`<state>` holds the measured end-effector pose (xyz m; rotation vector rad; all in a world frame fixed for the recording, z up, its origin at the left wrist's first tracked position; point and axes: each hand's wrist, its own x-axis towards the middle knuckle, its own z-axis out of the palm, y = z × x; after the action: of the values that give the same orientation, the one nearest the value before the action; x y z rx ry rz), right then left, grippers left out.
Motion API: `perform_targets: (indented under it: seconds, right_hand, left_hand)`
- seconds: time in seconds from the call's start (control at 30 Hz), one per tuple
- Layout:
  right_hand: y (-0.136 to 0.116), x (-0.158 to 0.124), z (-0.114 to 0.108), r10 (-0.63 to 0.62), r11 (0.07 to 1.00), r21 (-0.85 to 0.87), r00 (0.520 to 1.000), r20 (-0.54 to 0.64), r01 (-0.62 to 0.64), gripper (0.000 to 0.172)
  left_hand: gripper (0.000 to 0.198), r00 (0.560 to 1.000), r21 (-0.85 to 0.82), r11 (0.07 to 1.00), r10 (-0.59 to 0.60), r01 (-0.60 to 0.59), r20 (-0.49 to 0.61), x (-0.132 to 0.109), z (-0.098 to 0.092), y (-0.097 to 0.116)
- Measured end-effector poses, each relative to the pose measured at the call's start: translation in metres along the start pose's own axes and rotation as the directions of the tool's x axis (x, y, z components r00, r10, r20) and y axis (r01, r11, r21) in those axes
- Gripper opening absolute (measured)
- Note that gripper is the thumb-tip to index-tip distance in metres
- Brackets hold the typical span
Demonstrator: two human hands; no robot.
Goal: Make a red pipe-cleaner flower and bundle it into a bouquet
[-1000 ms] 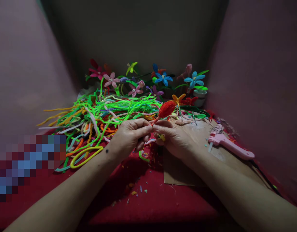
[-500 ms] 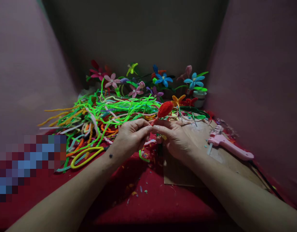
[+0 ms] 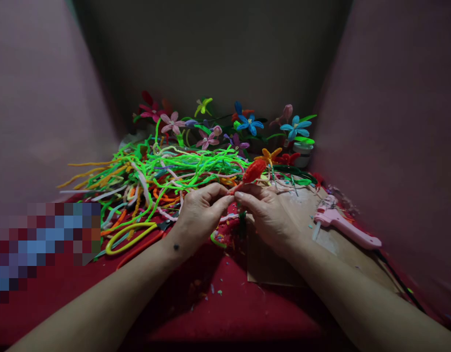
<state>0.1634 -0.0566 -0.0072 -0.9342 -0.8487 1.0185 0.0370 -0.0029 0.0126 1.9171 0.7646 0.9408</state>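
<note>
A red fuzzy pipe-cleaner flower bud (image 3: 255, 170) tilts up to the right above my fingers, on a thin reddish stem. My left hand (image 3: 205, 211) pinches the lower end of that stem between thumb and forefinger. Close against it, my right hand (image 3: 264, 211) pinches the same stem, just below the bud. The fingertips of both hands nearly meet and hide part of the stem. Beneath my left wrist lie scissors (image 3: 132, 238) with one yellow and one red handle loop, partly covered by the forearm.
A heap of pipe cleaners (image 3: 196, 164), mostly green, spreads behind my hands. Finished pipe-cleaner flowers (image 3: 249, 122) stand along the back. A pink glue gun (image 3: 348, 226) rests on a cardboard sheet (image 3: 280, 261) at right. Scraps dot the red cloth (image 3: 210, 322).
Both hands and the bud sit slightly lower and further right in the view. The bud has turned a little, and more of the scissors shows beside my left wrist.
</note>
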Motion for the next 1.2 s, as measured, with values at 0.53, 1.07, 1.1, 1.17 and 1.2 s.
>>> perform_targets:
  seconds: [0.53,1.07,1.1,1.17,1.2]
  right_hand:
    - [0.004,0.007,-0.007,-0.034,0.999,0.042,0.999,0.03,0.033,0.006]
    - [0.007,0.003,0.0,-0.058,0.996,0.059,0.998,-0.021,0.059,0.006]
    - [0.007,0.002,0.0,-0.067,0.996,0.052,0.998,-0.016,0.068,0.005]
    - [0.006,0.001,0.0,-0.089,0.996,0.031,0.996,-0.016,0.089,0.003]
    - [0.005,0.0,0.001,-0.1,0.995,0.017,0.995,-0.026,0.101,0.004]
  left_hand:
    - [0.018,0.996,-0.087,0.994,-0.067,0.072,0.055,-0.003,0.002,0.002]
    - [0.018,0.999,0.003,1.0,-0.008,0.008,0.04,-0.001,0.003,-0.003]
    - [0.018,0.999,0.044,0.999,0.026,-0.027,0.029,-0.001,0.003,-0.004]
    - [0.017,0.996,0.107,0.99,0.09,-0.092,0.019,-0.002,0.003,-0.006]
    - [0.017,0.994,0.125,0.986,0.109,-0.111,0.026,-0.003,0.003,-0.007]
